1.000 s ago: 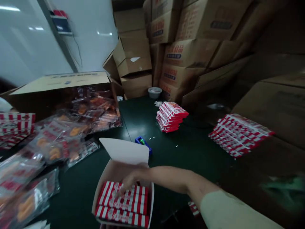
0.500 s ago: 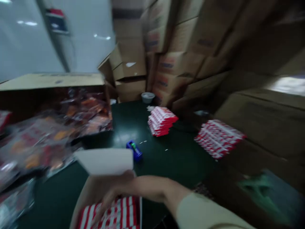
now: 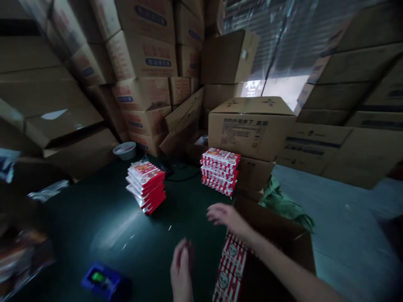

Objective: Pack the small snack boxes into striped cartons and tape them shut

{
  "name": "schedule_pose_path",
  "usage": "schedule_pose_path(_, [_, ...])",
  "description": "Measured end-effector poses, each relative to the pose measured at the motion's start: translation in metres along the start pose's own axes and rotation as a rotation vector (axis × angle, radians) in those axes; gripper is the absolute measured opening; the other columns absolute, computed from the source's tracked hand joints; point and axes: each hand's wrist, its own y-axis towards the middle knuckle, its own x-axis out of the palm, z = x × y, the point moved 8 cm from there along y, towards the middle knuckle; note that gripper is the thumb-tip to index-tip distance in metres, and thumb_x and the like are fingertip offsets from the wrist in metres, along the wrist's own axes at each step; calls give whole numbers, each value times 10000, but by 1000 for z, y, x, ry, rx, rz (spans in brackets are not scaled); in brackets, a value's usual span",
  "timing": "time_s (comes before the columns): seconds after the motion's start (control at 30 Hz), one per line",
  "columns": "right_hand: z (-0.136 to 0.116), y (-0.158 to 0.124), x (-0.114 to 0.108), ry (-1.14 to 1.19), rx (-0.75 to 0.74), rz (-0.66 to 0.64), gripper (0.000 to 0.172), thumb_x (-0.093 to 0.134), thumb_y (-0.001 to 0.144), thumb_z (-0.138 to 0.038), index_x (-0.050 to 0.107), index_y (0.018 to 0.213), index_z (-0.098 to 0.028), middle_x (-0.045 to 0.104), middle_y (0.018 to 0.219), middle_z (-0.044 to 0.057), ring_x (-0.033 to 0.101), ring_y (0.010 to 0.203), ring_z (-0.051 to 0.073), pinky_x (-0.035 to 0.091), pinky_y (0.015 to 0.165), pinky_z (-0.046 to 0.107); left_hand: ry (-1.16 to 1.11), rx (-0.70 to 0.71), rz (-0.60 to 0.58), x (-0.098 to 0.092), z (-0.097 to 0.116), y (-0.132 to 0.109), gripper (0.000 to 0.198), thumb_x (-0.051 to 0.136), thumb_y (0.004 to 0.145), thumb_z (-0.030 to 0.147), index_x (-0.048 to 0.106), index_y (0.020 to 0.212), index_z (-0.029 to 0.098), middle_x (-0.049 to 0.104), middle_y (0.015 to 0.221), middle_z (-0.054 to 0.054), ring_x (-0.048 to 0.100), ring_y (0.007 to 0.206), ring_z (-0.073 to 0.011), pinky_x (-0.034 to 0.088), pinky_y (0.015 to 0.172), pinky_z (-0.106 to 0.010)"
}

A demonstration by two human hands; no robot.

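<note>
My left hand (image 3: 182, 264) is low over the dark green table (image 3: 185, 209), fingers extended and slightly blurred, holding nothing. Farther right, my right hand (image 3: 227, 217) reaches across the near corner of an open brown carton (image 3: 283, 218), its fingers stretched out and empty. Along the carton's left side stand red-and-white striped boxes (image 3: 229, 268). Nearest beyond my right hand is a stack of flat red-and-white packets (image 3: 219, 172). A second, leaning stack of packets (image 3: 146, 186) stands to the left.
A blue tape dispenser (image 3: 105, 282) lies at the front left. Near the back edge sits a small grey bowl (image 3: 125, 151). Stacked cartons (image 3: 147, 58) line the back, with a large closed carton (image 3: 248, 130) behind the packets. Green cloth (image 3: 283, 201) hangs beside the open carton.
The view has swung to the right. One arm was reaching into a lidded white box of striped packets; now both hands are over the table and open carton, holding nothing.
</note>
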Motion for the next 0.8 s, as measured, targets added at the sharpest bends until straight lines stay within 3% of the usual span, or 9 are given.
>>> schedule_pose_path(0.07, [47,2,-96,66,120,253,448,341,963,-507,592,1157,-190,654,1102,147,641,986,267,541,826,460,81,131,-109,82,41,63,464,755,710,509,654,1043,203,659,1135,-109,608,1112,-275,468,987,-403])
schedule_pose_path(0.13, [84,4,-179,116,203,456,527,258,953,-537,578,1162,-175,642,1131,194,628,1038,296,545,807,450,197,262,-220,174,89,123,458,667,797,497,613,1138,197,592,1280,-120,542,1220,-264,422,1034,-380])
schedule_pose_path(0.17, [96,8,-213,130,229,538,552,266,939,-559,562,1182,-162,629,1161,210,618,1064,303,549,789,438,245,256,-216,214,105,152,455,634,831,473,572,1203,217,530,1370,-103,484,1283,-250,383,1067,-373])
schedule_pose_path(0.23, [106,24,-269,126,237,671,583,343,905,-598,526,1236,-154,590,1249,204,578,1137,299,541,798,404,299,206,-203,276,121,199,595,618,841,500,434,1355,262,373,1506,-91,353,1379,-273,294,1119,-435])
schedule_pose_path(0.27, [103,37,-293,107,221,725,590,392,888,-605,514,1258,-162,568,1296,183,549,1178,290,525,833,388,323,159,-187,296,119,217,692,613,824,554,370,1400,256,296,1542,-113,299,1402,-313,281,1114,-485])
schedule_pose_path(0.37, [78,90,-347,5,150,795,524,529,852,-553,576,1192,-157,573,1314,129,492,1238,268,419,984,353,354,9,-150,316,82,243,892,614,771,646,262,1452,190,197,1555,-202,241,1409,-389,273,1080,-572])
schedule_pose_path(0.5, [65,164,-380,-94,210,638,329,698,749,-471,676,779,-144,692,1046,127,526,1189,326,401,982,371,289,-78,-146,299,18,227,775,615,787,596,359,1387,178,330,1500,-189,337,1374,-341,320,1066,-514])
schedule_pose_path(0.63, [93,200,-368,-84,401,322,328,829,599,-427,640,598,-158,702,722,132,658,920,344,505,801,425,119,-80,-250,303,-16,198,581,673,756,529,512,1223,224,514,1385,-111,469,1289,-279,409,1006,-422])
schedule_pose_path(0.8, [124,193,-334,49,549,-33,344,702,749,-472,695,731,-128,727,755,166,686,653,244,545,649,382,-110,-139,-343,338,-34,187,644,741,705,494,511,1238,216,596,1300,-99,560,1201,-253,457,968,-359])
